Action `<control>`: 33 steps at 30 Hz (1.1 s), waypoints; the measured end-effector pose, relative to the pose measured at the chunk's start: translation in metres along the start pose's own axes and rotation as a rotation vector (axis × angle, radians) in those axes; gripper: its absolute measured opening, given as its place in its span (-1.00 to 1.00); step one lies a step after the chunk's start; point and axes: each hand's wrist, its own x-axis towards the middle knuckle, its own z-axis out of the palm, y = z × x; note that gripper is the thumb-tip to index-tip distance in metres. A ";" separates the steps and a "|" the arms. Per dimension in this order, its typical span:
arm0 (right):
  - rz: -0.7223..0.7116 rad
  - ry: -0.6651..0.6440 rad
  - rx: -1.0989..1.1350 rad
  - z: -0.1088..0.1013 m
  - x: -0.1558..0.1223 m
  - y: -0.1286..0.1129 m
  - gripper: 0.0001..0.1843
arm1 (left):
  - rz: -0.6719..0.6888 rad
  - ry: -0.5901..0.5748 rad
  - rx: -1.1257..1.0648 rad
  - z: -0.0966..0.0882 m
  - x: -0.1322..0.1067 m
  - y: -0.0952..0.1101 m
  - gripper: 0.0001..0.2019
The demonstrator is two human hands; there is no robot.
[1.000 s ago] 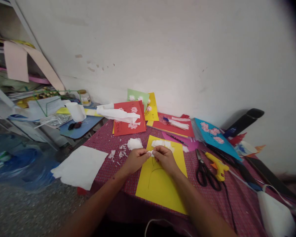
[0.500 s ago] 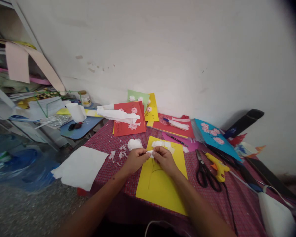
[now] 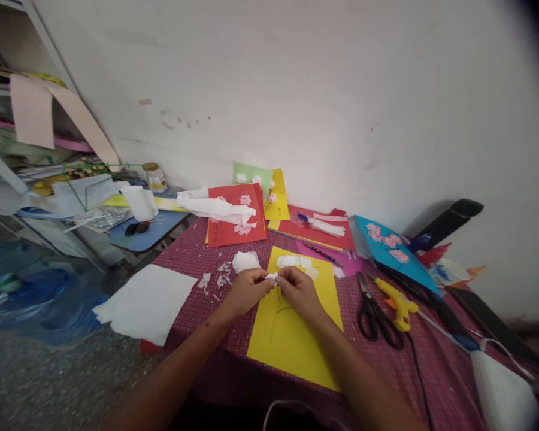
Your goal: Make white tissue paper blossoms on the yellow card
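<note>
My left hand (image 3: 245,291) and my right hand (image 3: 299,290) meet over the top of a yellow paper sheet (image 3: 291,335). Both pinch one small white tissue piece (image 3: 272,277) between their fingertips. The sheet has a thin drawn line on it and lies on a red checked tablecloth (image 3: 206,287). More white tissue pieces (image 3: 296,261) rest on the sheet's far edge. A crumpled white tissue wad (image 3: 245,261) and several torn scraps (image 3: 220,278) lie just left of my left hand.
Black scissors (image 3: 374,311) and a yellow glue gun (image 3: 397,303) lie right of the sheet. Red (image 3: 233,230), yellow, green and blue cards (image 3: 390,245) with paper flowers stand by the wall. A white sheet (image 3: 146,302) hangs off the table's left corner. A pen (image 3: 321,254) lies behind.
My fingers have shifted slightly on the tissue piece, which now looks more bunched. Nothing else has moved.
</note>
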 end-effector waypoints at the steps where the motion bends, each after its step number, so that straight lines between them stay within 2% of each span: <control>1: -0.020 0.010 -0.009 0.000 0.000 0.000 -0.85 | -0.003 0.001 -0.005 0.000 0.000 0.000 -0.76; 5: -0.098 0.048 -0.089 0.000 -0.002 -0.001 -0.89 | -0.010 0.000 -0.005 0.001 0.000 0.000 -0.75; 14: -0.187 0.025 -0.223 -0.002 -0.001 -0.005 -0.92 | 0.030 -0.008 0.003 0.001 0.000 -0.003 -0.75; 23: -0.150 0.015 -0.248 -0.002 -0.002 -0.001 -0.91 | 0.037 -0.033 0.015 0.001 -0.001 -0.002 -0.74; 33: -0.182 -0.021 -0.273 -0.003 -0.004 -0.002 -0.92 | 0.064 0.027 0.065 0.000 -0.001 -0.003 -0.76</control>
